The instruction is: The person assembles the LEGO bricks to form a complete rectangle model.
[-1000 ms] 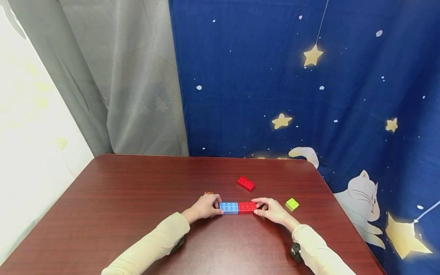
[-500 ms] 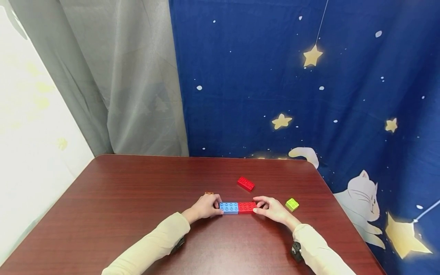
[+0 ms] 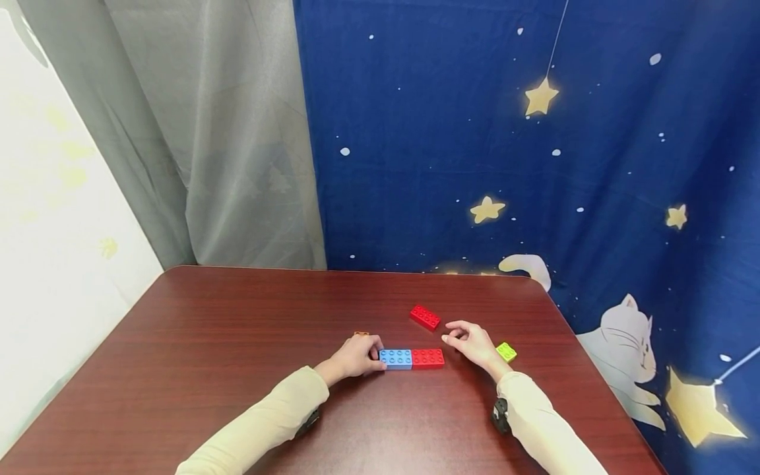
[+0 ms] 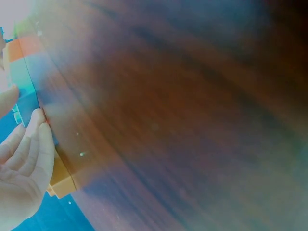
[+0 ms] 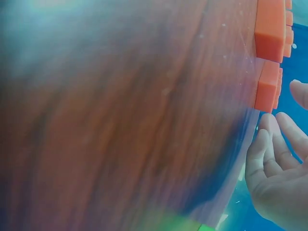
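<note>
In the head view a blue toy building brick (image 3: pixel 395 359) and a red brick (image 3: pixel 427 358) lie end to end on the table, studs up. My left hand (image 3: pixel 358 356) pinches the blue brick's left end between thumb and fingers; the left wrist view shows the thumb (image 4: pixel 8 98) at one side of it. To the right of the red brick, my right hand (image 3: pixel 472 343) hovers with loosely bent fingers and nothing between them. Its fingertips are close to a second red brick (image 3: pixel 425 317), which lies farther back at a slant. In the right wrist view this brick (image 5: pixel 267 86) stands just beyond the fingertips.
A small lime green brick (image 3: pixel 506 351) sits behind the right hand, partly covered by it. Just past the left hand lies an orange brick (image 4: pixel 61 178), mostly hidden in the head view. The brown table (image 3: pixel 249 310) ends at curtains behind.
My right hand has let go of the red brick's right end and moved back and slightly right, overlapping the green brick. The left hand and the row of bricks stay in place.
</note>
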Demonstrator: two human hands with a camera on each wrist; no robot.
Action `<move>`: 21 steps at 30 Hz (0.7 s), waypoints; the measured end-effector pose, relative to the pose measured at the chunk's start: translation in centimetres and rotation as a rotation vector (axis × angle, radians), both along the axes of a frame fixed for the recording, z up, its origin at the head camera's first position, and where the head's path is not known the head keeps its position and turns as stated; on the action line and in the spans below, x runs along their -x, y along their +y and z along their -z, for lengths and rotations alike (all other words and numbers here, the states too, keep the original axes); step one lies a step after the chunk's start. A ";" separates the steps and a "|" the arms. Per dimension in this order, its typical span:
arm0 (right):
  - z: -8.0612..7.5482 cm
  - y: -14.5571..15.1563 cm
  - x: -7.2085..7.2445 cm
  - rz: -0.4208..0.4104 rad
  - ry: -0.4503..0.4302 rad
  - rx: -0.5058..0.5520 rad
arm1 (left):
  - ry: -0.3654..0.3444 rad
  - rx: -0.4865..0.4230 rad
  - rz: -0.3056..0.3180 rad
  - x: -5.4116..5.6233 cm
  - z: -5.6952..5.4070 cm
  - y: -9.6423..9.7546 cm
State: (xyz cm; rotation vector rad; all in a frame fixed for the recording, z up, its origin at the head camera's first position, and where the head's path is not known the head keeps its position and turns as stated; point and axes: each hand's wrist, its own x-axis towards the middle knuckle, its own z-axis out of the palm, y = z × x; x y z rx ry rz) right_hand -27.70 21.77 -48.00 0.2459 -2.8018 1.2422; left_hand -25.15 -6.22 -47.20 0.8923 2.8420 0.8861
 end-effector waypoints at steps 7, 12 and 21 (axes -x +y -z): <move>0.4 -0.8 1.1 0.027 0.056 -0.020 | 0.000 -0.006 0.003 0.0 0.0 0.0; 0.6 -1.1 1.8 0.028 0.102 -0.081 | 0.014 -0.006 0.013 0.1 0.1 0.0; 0.7 -1.4 2.5 0.017 0.107 -0.147 | 0.003 -0.005 0.010 0.1 0.1 0.0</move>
